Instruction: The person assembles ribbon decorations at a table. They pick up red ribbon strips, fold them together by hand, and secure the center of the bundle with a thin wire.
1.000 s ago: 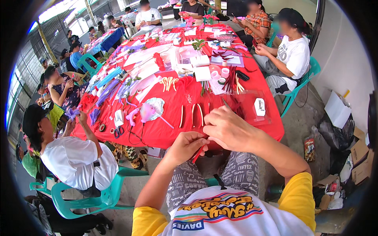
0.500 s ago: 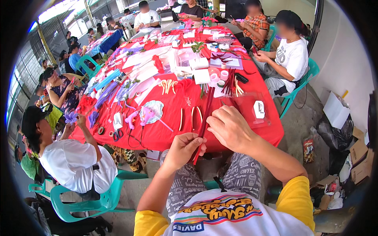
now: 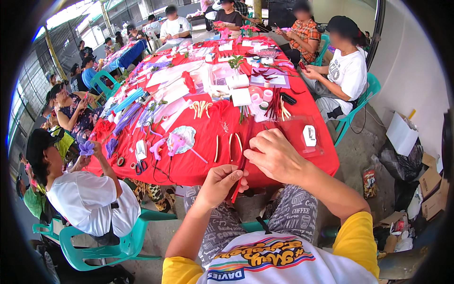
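Note:
A dark red pipe cleaner bundle (image 3: 236,191), long and thin, runs between my two hands over the table's near edge. My left hand (image 3: 222,185) pinches it between thumb and fingers, its lower end poking out below. Higher and to the right, my right hand (image 3: 273,154) is closed with fingertips bent down beside the strips; a short dark tip shows above its knuckles, and what it grips is hidden. Just beyond my hands lie cream pipe cleaners (image 3: 231,143). A pink glue gun (image 3: 177,142) rests on a crumpled foil sheet to the left.
A red-covered table (image 3: 203,173) carries craft pieces. Scissors (image 3: 141,166) and a tape roll (image 3: 121,161) lie near its left edge; a plastic sheet (image 3: 302,137) lies right. Co-workers sit on both sides, one in a green chair (image 3: 109,246). Bags and boxes (image 3: 432,199) stand at right.
Both hands have shifted slightly; my left hand sits a little lower on the red strips, and less of their length shows above it. The view has tilted slightly.

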### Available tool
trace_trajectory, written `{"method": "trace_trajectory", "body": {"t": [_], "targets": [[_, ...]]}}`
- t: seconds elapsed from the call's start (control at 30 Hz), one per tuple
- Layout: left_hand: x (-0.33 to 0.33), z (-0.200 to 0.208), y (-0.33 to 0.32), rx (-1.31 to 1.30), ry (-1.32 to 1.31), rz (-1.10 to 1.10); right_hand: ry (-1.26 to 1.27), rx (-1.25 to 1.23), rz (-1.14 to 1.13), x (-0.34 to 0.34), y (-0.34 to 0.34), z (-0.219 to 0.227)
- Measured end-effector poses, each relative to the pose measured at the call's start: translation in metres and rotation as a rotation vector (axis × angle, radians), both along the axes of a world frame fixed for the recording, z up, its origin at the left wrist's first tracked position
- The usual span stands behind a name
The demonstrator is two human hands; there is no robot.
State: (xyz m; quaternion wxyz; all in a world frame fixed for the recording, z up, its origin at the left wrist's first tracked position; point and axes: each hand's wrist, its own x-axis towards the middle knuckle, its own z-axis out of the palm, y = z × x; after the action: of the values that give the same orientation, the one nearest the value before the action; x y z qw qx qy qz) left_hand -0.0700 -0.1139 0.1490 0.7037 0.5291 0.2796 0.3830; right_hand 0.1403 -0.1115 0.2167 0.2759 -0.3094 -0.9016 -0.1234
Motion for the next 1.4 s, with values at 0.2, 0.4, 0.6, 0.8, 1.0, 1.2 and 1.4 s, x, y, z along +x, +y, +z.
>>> {"method": "trace_trajectory", "body": {"t": [0.2,0.4,0.6,0.8,1.0,1.2,1.4], "targets": [[0.000,0.004,-0.003,0.010,0.010,-0.015,0.011,-0.018,0.102,-0.002,0.005,0.000],[0.001,0.002,-0.001,0.077,0.087,0.072,0.065,-0.111,0.114,-0.003,0.001,-0.004],[0.008,-0.004,-0.006,0.255,0.242,0.171,0.451,-0.636,0.068,-0.011,-0.009,-0.032],[0.008,0.006,-0.012,0.280,0.349,0.056,0.750,-1.252,-0.008,-0.005,-0.014,-0.037],[0.003,0.013,-0.017,0.191,0.388,-0.045,0.622,-0.907,0.103,-0.008,-0.018,-0.038],[-0.005,0.013,-0.011,-0.073,0.169,-0.260,0.491,-0.743,0.185,-0.005,-0.023,-0.024],[-0.012,0.004,-0.010,-0.295,0.042,-0.387,0.346,-0.649,0.256,-0.009,-0.024,-0.016]]}}
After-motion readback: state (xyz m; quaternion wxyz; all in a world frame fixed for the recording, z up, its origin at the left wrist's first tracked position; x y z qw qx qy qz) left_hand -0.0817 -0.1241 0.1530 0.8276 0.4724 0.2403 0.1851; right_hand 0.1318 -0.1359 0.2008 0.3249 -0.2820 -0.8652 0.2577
